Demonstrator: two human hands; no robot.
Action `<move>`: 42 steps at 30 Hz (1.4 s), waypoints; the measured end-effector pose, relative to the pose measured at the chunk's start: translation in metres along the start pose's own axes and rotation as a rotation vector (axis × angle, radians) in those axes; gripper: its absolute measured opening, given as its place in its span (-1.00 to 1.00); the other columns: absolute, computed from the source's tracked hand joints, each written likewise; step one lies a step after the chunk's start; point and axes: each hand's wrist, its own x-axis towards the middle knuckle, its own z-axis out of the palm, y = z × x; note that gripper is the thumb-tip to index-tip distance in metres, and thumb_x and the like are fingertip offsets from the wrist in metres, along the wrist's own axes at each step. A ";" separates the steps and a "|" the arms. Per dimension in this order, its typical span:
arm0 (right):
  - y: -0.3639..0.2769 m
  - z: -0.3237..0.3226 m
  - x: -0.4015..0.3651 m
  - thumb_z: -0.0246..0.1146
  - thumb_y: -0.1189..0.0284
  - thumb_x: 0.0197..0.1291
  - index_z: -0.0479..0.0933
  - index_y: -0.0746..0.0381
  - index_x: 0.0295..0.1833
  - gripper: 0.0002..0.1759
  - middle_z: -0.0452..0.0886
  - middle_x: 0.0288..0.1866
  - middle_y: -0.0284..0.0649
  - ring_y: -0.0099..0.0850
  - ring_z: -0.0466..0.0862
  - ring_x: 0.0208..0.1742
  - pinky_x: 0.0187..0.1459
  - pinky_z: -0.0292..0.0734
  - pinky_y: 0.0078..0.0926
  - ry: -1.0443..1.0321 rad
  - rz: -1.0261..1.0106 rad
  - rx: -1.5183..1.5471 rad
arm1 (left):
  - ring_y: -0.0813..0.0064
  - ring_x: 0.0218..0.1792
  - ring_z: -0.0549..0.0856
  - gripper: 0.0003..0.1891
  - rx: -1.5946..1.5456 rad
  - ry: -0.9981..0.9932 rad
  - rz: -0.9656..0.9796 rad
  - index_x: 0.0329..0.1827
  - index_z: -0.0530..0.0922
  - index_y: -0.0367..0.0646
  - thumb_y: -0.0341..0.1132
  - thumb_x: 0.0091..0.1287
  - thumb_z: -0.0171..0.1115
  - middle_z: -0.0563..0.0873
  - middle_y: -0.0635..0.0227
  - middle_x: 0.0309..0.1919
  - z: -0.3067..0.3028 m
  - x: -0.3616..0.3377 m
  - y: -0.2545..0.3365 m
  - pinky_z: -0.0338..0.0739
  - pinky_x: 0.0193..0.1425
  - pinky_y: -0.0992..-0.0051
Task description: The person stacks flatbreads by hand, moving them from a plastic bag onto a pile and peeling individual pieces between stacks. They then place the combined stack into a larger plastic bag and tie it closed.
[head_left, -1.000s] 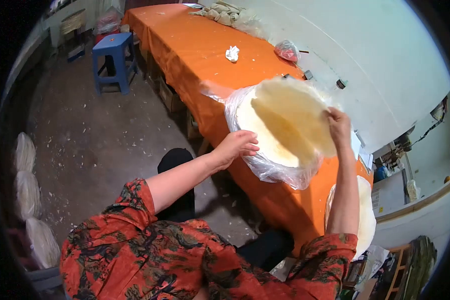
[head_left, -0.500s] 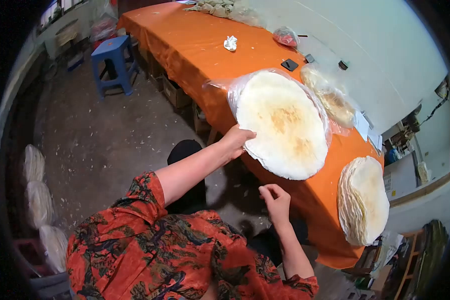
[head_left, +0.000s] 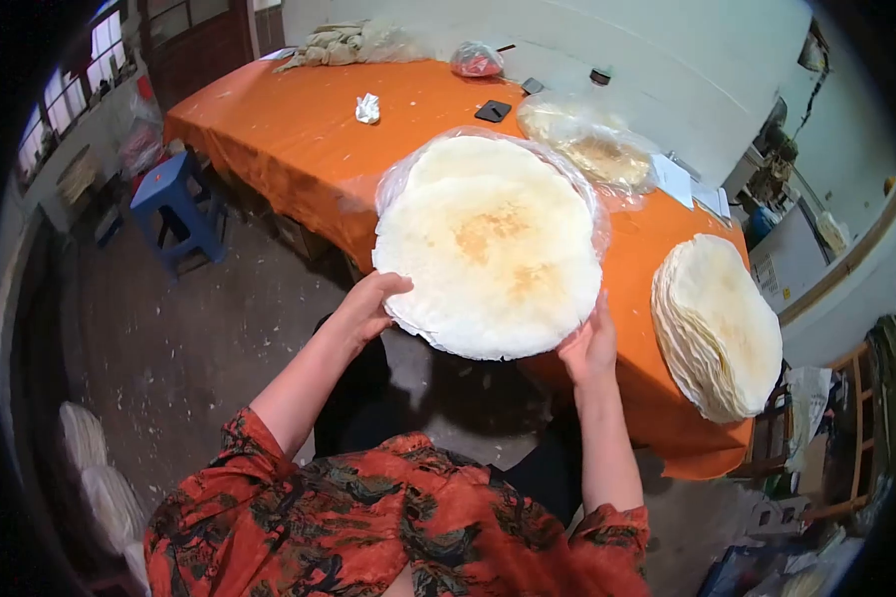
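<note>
A broad stack of round, pale flatbreads (head_left: 488,249) with browned patches sits at the table's near edge, partly over it. Clear plastic (head_left: 388,184) shows around its far and side edges. My left hand (head_left: 371,303) grips the stack's near left rim, thumb on top and fingers underneath. At the near right rim, my right hand (head_left: 592,343) presses against the edge, its fingertips partly hidden behind the bread. Further right, a second stack of flatbreads (head_left: 722,328) leans over the table's corner, its layers showing on the left side.
The orange-covered table (head_left: 279,109) runs away to the left. Behind the stack lie bagged flatbread (head_left: 607,159), papers (head_left: 672,179), a black phone-like object (head_left: 493,110) and a crumpled tissue (head_left: 367,108). A blue stool (head_left: 179,204) stands left; bagged stacks (head_left: 110,497) sit low at left.
My right hand has risen from below the table edge to the stack's right rim. My left hand keeps its grip. The view has turned to the right and tilted up a little.
</note>
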 end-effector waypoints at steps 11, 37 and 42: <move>-0.027 -0.009 0.064 0.14 0.60 0.16 0.30 0.47 0.25 -0.49 0.54 0.12 0.02 -0.20 0.60 0.05 0.08 0.52 -0.27 0.082 0.096 -0.547 | 0.17 0.15 0.57 -0.53 0.081 0.065 0.062 0.32 0.26 -0.43 -0.34 0.41 -0.02 0.51 -0.01 0.19 -0.021 0.033 -0.001 0.45 0.29 0.23; -0.363 -0.185 -0.091 0.13 0.64 0.17 0.42 0.38 0.12 -0.64 0.61 -0.03 -0.12 -0.32 0.65 -0.11 -0.10 0.58 -0.37 0.727 -0.510 -0.996 | 0.29 -0.07 0.64 -0.71 0.405 -0.406 -0.043 0.06 0.47 -0.36 -0.48 0.29 0.05 0.62 0.14 -0.04 0.392 0.139 -0.143 0.61 -0.03 0.30; -0.347 -0.241 -0.093 0.16 0.69 0.07 0.49 0.44 -0.02 -0.70 0.64 -0.15 -0.13 -0.35 0.66 -0.19 -0.18 0.54 -0.44 0.734 -0.474 -0.978 | 0.34 -0.19 0.68 -0.70 0.546 -0.398 0.041 0.01 0.50 -0.28 -0.54 0.19 0.10 0.64 0.19 -0.15 0.376 0.150 -0.162 0.64 -0.20 0.33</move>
